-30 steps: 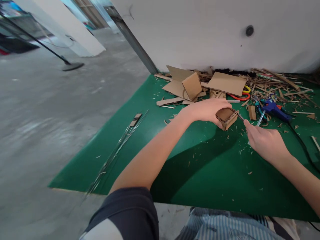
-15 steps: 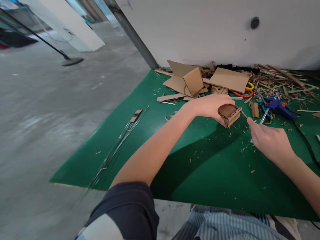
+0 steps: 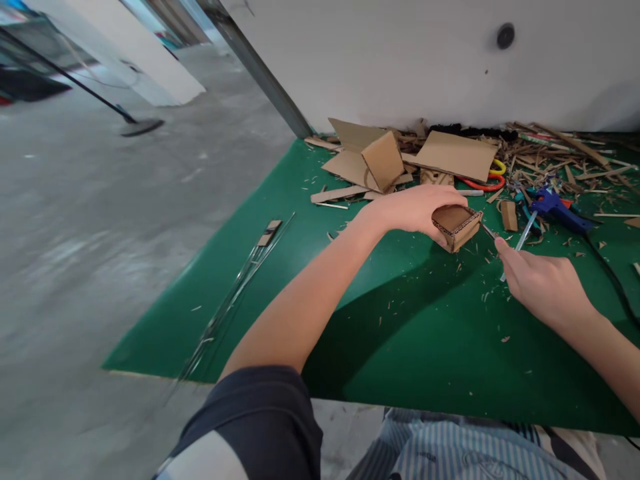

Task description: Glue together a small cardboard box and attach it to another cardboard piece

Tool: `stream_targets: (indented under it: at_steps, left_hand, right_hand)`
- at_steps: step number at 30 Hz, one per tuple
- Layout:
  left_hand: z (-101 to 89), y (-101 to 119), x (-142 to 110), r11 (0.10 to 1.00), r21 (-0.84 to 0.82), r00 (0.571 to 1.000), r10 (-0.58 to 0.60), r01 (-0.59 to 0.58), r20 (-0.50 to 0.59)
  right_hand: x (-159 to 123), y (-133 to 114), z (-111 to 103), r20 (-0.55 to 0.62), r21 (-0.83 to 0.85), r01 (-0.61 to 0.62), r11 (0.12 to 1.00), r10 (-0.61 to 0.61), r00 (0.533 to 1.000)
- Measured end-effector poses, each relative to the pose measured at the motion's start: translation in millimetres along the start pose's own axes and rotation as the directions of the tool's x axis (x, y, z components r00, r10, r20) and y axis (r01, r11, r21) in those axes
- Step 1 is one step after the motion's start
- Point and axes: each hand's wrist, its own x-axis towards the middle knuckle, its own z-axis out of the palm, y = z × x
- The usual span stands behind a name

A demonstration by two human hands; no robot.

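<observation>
A small open cardboard box (image 3: pixel 466 233) is gripped by my left hand (image 3: pixel 425 208), with the fingers curled over its far side and the thumb at the near side. Corrugated edges show along its rim. In my right hand (image 3: pixel 543 277) is a thin metal tool (image 3: pixel 489 231); its handle is hidden in the closed fingers, so I cannot tell its exact kind. The tool's tip is at the box's right corner, touching or very close to it. Just beyond my right hand lies a blue glue gun (image 3: pixel 560 212) with a clear glue stick (image 3: pixel 525 239) sticking out.
Cardboard sheets (image 3: pixel 457 155) and a folded cardboard piece (image 3: pixel 384 162) lie at the back. Scissors (image 3: pixel 483 183) with red and yellow handles lie partly under a sheet. Scraps (image 3: pixel 540 160) pile against the wall. Thin wires (image 3: pixel 233 293) cross the green table's (image 3: pixel 165 340) left edge.
The camera view has shifted slightly. Both hands keep their holds on the box and the tool, with barely any movement between them.
</observation>
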Motion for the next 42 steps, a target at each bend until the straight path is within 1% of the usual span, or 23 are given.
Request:
stream_targets:
  at_steps: [3,6,9,11,14,16,19,21,23,28,30,32,35,39,42]
  left_hand:
    - [0.6,-1,1,1.0,-0.003,1.0,0.004,-0.004,0.0]
    - [0.5,0,2,1.0,-0.012,1.0,-0.004,0.004,0.011]
    - [0.4,1,1,1.0,-0.017,1.0,-0.007,0.007,0.003]
    - [0.6,1,1,1.0,-0.012,1.0,-0.016,0.016,0.0]
    - [1.0,0,0,1.0,0.003,1.0,-0.031,0.031,-0.003]
    - [1.2,0,1,1.0,0.009,1.0,-0.023,0.023,-0.006]
    - [1.2,-1,1,1.0,0.011,1.0,-0.009,0.009,0.0]
    - [1.3,-1,2,1.0,0.006,1.0,-0.005,0.005,0.002]
    - [1.6,-1,2,1.0,0.001,1.0,0.0,0.0,-0.002]
    - [2.8,-2,2,1.0,0.012,1.0,0.007,-0.007,-0.025]
    - [2.7,-2,1,1.0,0.016,1.0,-0.014,0.014,-0.022]
    - [2.2,-2,1,0.999,0.02,0.999,-0.036,0.036,-0.007]
    - [1.6,-2,1,0.999,0.019,1.0,-0.028,0.027,0.002]
    - [2.0,-4,2,1.0,-0.002,1.0,-0.003,0.003,0.003]
    - [2.5,-4,2,1.0,0.004,1.0,0.006,-0.006,-0.012]
  right_hand:
    - [4,-1,3,0.018,0.074,-0.067,0.995,0.066,0.998]
    - [11,-1,4,0.027,0.11,-0.09,0.99,0.088,0.996]
    - [15,0,4,0.065,0.145,-0.114,0.983,0.105,0.992]
    - [14,2,5,0.089,0.181,-0.123,0.976,0.109,0.99]
    - [6,4,6,0.09,0.209,-0.115,0.971,0.098,0.991]
    - [1,5,7,0.069,0.175,-0.094,0.98,0.083,0.994]
    - [-2,4,8,0.044,0.074,-0.046,0.996,0.043,0.998]
    - [0,1,8,0.056,0.023,-0.023,0.999,0.022,0.998]
    - [5,-1,7,0.073,-0.002,-0.028,1.0,0.028,0.997]
    - [11,-3,9,0.094,0.021,-0.086,0.996,0.084,0.992]
    - [9,-1,8,0.058,0.031,-0.064,0.997,0.062,0.996]
    - [6,1,7,0.01,0.023,-0.017,1.0,0.017,1.0]
    - [2,2,4,-0.022,0.004,0.032,0.999,-0.032,0.999]
    - [1,-1,5,-0.029,-0.007,0.026,1.0,-0.026,0.999]
    - [5,-2,9,0.001,-0.002,-0.021,1.0,0.021,1.0]
